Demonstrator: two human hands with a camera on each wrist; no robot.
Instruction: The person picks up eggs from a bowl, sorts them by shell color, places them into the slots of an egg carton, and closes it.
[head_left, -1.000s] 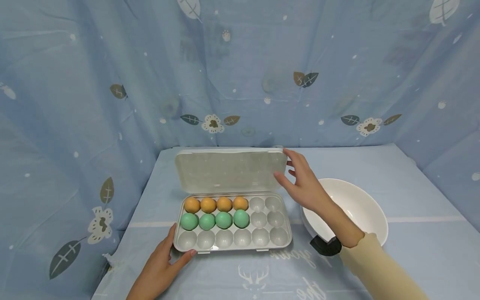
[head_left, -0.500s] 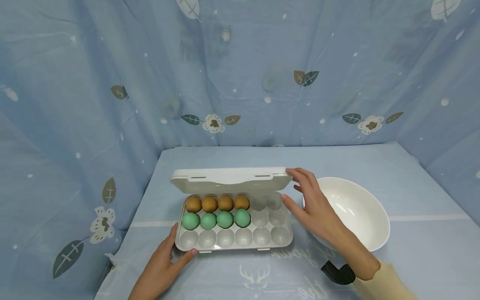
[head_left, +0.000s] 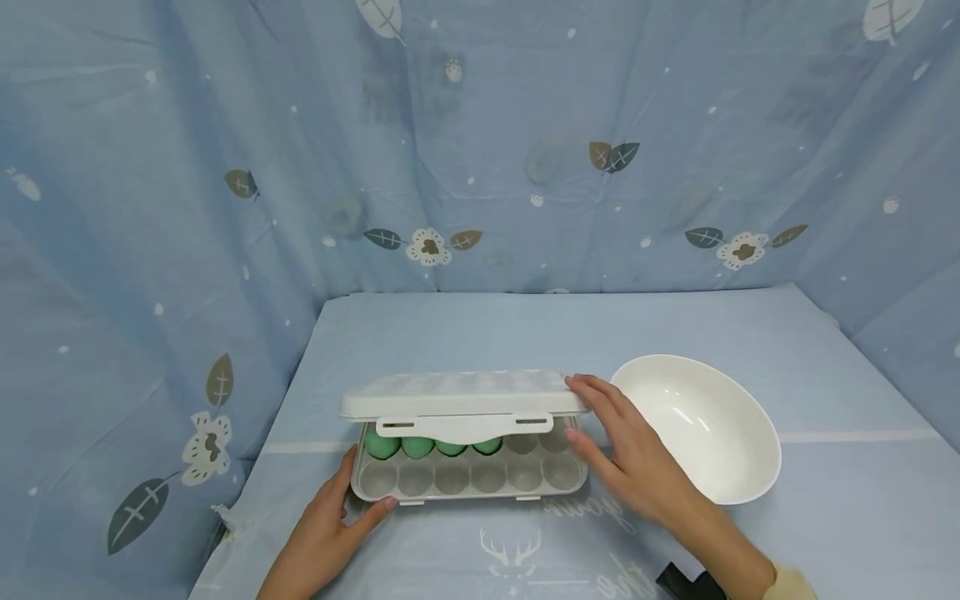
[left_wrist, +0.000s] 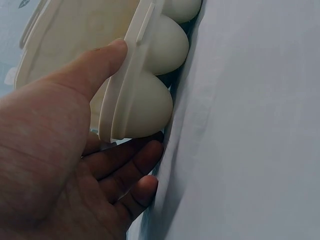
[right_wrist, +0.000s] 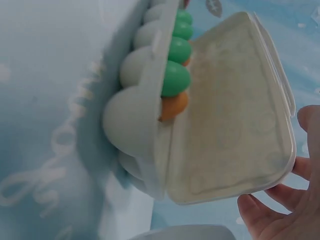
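A white egg box [head_left: 487, 479] lies on the table with its hinged lid [head_left: 465, 392] partly lowered over it. My left hand [head_left: 322, 521] grips the box's front left corner, thumb on the front rim and fingers along the side. At the lid's right end, my right hand [head_left: 633, 454] holds the edge between thumb and fingers. Green eggs [head_left: 381, 444] show below the lid in the middle row; the front cups are bare. Orange eggs [right_wrist: 173, 106] sit behind the green ones in the right wrist view, hidden by the lid in the head view.
A large white bowl [head_left: 697, 433] stands right of the egg box, close behind my right hand. Light blue cloth [head_left: 450, 333] covers the table, and a patterned blue curtain [head_left: 480, 150] hangs at the back and sides.
The lid has swung from upright forward and down over the egg box, with my right hand following it. The orange eggs are now covered in the head view. My left hand stays put.
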